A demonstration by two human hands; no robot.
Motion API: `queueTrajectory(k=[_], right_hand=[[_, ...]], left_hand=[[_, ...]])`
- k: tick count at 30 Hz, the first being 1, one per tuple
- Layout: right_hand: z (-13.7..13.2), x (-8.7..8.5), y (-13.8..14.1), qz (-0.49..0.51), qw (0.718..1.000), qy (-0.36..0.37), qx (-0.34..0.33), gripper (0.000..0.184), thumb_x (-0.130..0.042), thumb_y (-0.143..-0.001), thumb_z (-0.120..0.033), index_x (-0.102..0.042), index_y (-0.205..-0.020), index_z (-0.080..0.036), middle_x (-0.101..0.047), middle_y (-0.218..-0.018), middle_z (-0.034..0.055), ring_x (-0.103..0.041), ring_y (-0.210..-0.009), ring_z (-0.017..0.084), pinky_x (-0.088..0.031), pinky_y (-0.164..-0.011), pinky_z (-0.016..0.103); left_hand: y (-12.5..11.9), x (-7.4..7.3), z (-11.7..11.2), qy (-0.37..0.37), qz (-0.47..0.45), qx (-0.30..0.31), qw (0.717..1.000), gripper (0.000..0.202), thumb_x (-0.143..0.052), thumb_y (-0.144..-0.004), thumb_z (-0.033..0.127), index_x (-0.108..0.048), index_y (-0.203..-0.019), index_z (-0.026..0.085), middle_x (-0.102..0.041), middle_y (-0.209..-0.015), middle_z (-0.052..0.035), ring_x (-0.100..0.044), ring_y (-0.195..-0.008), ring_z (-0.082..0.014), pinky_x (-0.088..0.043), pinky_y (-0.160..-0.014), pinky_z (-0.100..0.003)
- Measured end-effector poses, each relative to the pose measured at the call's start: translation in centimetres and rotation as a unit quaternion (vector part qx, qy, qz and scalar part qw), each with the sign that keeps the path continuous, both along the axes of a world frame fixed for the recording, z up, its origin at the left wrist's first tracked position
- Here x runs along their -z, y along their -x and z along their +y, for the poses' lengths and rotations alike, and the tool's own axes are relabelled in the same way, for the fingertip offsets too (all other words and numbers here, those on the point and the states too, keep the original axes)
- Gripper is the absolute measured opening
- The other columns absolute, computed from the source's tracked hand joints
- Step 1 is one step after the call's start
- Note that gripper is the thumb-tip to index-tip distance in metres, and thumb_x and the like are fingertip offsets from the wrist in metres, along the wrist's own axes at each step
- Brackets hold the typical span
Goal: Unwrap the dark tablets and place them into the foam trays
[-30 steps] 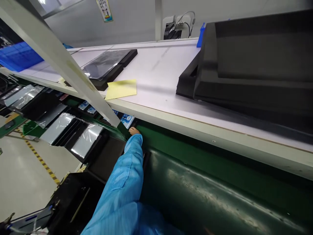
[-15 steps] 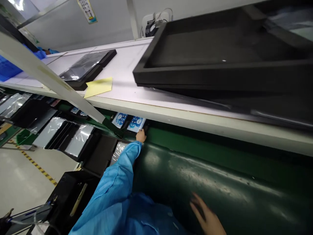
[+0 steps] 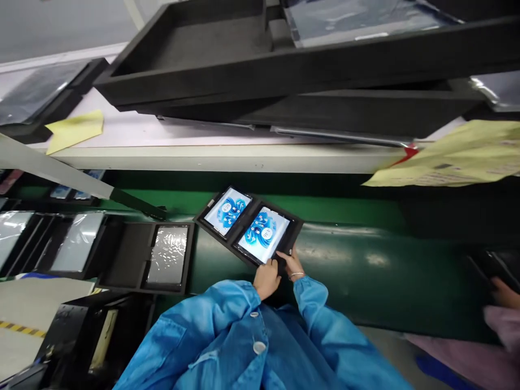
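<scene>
A black foam tray [image 3: 234,242] lies tilted in front of me, its near right corner toward my body. Set into it side by side are two tablets, a left tablet [image 3: 228,211] and a right tablet [image 3: 264,234], both with lit blue-and-white screens. My left hand [image 3: 267,279] has its fingers curled over the tray's near edge, just below the right tablet. Close beside it, my right hand [image 3: 293,264] grips the same corner, thumb on top. The undersides of the fingers are hidden.
Left of me, another foam tray [image 3: 129,254] holds a plastic-wrapped panel [image 3: 167,254]. A shelf edge [image 3: 227,158] runs across above the green belt [image 3: 341,254], with large black trays [image 3: 227,81] on it. Yellow paper [image 3: 450,154] overhangs at right. A co-worker's hand [image 3: 505,294] shows at far right.
The tray with the two lit tablets has come from the left to in front of me, now turned at an angle. My right hand has joined my left on it. The view has swung right.
</scene>
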State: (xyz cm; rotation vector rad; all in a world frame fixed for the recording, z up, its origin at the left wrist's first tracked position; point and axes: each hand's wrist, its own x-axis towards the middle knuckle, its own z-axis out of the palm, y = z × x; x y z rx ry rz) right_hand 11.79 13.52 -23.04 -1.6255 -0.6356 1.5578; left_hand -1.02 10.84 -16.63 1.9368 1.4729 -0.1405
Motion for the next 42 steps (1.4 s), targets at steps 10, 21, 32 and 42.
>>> queueTrajectory(k=[10, 21, 32, 42], right_hand=[[-1.7, -2.8, -13.8, -0.197, 0.972, 0.09, -0.088, 0.087, -0.071, -0.064, -0.02, -0.045, -0.148, -0.017, -0.066, -0.129, 0.0182, -0.064, -0.115, 0.036, -0.056, -0.093, 0.053], [-0.4, -1.0, 3.9, -0.463, 0.865, 0.087, -0.175, 0.115, -0.069, -0.082, -0.069, -0.01, -0.162, -0.012, 0.012, -0.166, 0.0268, 0.019, -0.149, 0.053, -0.003, -0.103, 0.089], [-1.5, -3.8, -1.1, -0.424, 0.896, 0.037, -0.127, 0.116, -0.078, -0.072, -0.027, -0.007, -0.164, -0.021, -0.026, -0.163, 0.0252, -0.03, -0.147, 0.046, -0.036, -0.114, 0.063], [-4.6, -9.8, -12.5, -0.253, 0.964, 0.053, 0.055, 0.04, -0.072, -0.055, -0.036, -0.066, -0.09, -0.016, -0.072, -0.083, 0.0119, -0.07, -0.087, 0.035, -0.058, -0.08, 0.048]], left_hand=[[3.4, 2.6, 3.1, -0.105, 0.072, -0.135, 0.983, 0.068, -0.047, -0.099, 0.039, -0.028, -0.159, 0.011, -0.019, -0.167, -0.0245, -0.013, -0.155, -0.0453, -0.027, -0.117, -0.068], [1.8, 7.4, 3.5, -0.138, 0.218, -0.172, 0.951, 0.096, -0.063, -0.09, 0.052, -0.012, -0.164, 0.016, -0.003, -0.17, -0.0236, -0.003, -0.152, -0.0561, -0.03, -0.103, -0.084], [16.1, -0.5, 4.0, -0.143, -0.029, -0.174, 0.974, 0.085, -0.044, -0.094, 0.016, 0.003, -0.165, 0.024, -0.068, -0.132, -0.0131, -0.073, -0.094, -0.0193, -0.055, -0.088, -0.029], [21.1, -2.6, 3.5, -0.169, -0.147, -0.253, 0.941, 0.059, -0.043, -0.101, 0.033, -0.036, -0.159, 0.02, -0.067, -0.137, -0.0082, -0.072, -0.096, -0.0154, -0.053, -0.096, -0.028]])
